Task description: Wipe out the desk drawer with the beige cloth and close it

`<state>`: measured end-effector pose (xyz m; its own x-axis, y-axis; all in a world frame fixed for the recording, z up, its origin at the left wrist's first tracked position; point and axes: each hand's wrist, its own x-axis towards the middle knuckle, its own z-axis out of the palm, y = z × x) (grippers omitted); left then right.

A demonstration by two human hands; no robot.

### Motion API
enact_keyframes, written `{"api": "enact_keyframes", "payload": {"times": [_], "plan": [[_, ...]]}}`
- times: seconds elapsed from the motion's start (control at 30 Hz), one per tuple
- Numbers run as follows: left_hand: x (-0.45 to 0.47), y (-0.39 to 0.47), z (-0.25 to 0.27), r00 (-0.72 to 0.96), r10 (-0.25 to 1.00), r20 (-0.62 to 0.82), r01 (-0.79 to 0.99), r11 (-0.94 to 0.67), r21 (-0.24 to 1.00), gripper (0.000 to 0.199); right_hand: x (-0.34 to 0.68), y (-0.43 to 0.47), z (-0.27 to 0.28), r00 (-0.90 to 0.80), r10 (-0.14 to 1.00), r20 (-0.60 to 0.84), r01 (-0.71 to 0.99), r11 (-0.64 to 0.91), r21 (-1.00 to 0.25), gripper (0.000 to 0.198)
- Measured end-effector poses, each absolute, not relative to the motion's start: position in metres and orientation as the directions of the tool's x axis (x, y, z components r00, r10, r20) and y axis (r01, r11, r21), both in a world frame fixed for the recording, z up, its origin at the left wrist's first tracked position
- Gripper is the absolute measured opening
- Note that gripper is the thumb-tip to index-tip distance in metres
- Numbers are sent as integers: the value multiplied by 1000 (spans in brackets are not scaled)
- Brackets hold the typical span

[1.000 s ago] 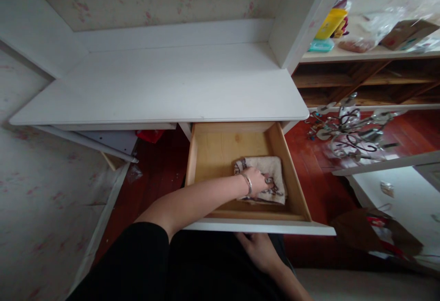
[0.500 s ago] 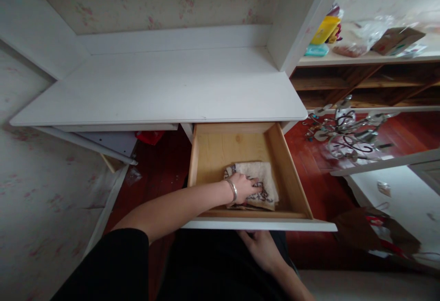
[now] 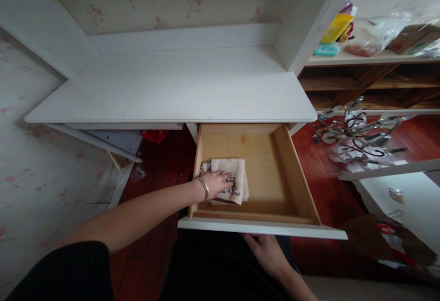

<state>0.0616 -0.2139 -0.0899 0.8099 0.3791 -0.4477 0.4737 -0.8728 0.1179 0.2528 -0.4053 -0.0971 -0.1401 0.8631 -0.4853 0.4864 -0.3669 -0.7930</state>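
An open wooden drawer (image 3: 295,177) with a white front sticks out from under a white desk (image 3: 178,85). Inside it, near the left wall, lies a folded beige cloth (image 3: 233,177) with a dark pattern. My left hand (image 3: 217,184), with a silver bangle on the wrist, presses flat on the cloth, fingers spread. My right hand (image 3: 266,253) sits below the drawer's white front, fingers under its lower edge.
A wooden shelf unit (image 3: 371,80) stands at the right, with a yellow packet (image 3: 335,28) and plastic bags on top. A metal chandelier (image 3: 357,133) lies on the red floor. A dark bag (image 3: 385,246) sits at the lower right. A white panel leans under the desk's left side.
My left hand has slid the cloth from the drawer's right side to its left side. My right hand has stayed under the drawer front.
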Motion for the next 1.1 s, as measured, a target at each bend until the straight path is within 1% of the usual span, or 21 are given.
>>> {"api": "enact_keyframes", "payload": {"times": [0.1, 0.23, 0.37, 0.53, 0.67, 0.77, 0.97, 1.1], "plan": [[64, -184, -90, 767, 433, -473, 533, -840, 96, 81, 253, -405, -96, -133, 860, -493, 502, -371, -781, 45], [77, -140, -92, 702, 498, -509, 598, -800, 43, 84, 252, -406, -97, -134, 858, -495, 481, -381, -790, 43], [98, -112, -97, 711, 519, -474, 601, -799, 28, 83, 253, -407, -100, -135, 856, -499, 481, -383, -788, 43], [139, -108, -105, 726, 499, -474, 598, -798, 77, 79, 254, -406, -101, -124, 854, -506, 497, -388, -776, 44], [182, -116, -106, 747, 483, -456, 597, -790, 141, 75, 255, -406, -102, -130, 833, -537, 496, -414, -763, 45], [212, -123, -102, 751, 469, -465, 597, -784, 173, 72, 255, -407, -104, -113, 844, -524, 485, -413, -770, 44], [241, -129, -89, 728, 475, -494, 602, -787, 131, 67, 255, -406, -103, -117, 856, -503, 449, -406, -796, 44], [235, -143, -86, 761, 432, -484, 547, -828, 121, 69, 254, -406, -103, -99, 864, -494, 434, -409, -803, 42]]}}
